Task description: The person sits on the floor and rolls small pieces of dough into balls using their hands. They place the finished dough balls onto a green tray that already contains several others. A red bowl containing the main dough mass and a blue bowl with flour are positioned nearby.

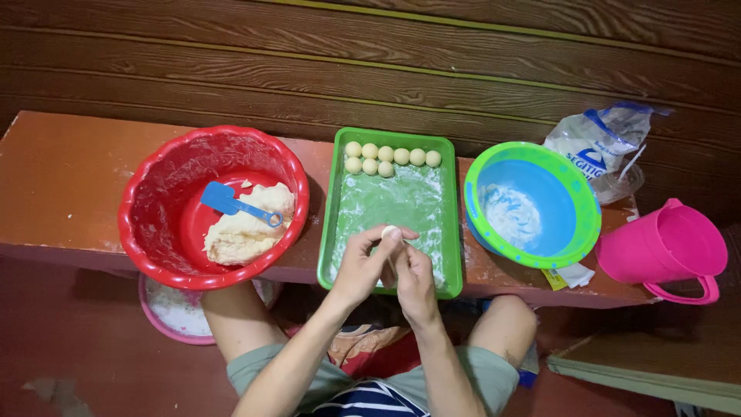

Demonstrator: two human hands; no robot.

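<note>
Above green tray (451, 232) rim: dough ball (390, 232)

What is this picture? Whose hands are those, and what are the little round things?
The camera sits on a person's head and looks down, so you see their own arms. The left hand and right hand pinch a small dough piece together over a green tray. At the tray's far end lie two rows of dough balls. On the bench, a red bowl holds a big lump of dough and a blue spatula. On the other side stand a blue-and-green bowl, a flour bag and a pink jug.
</note>
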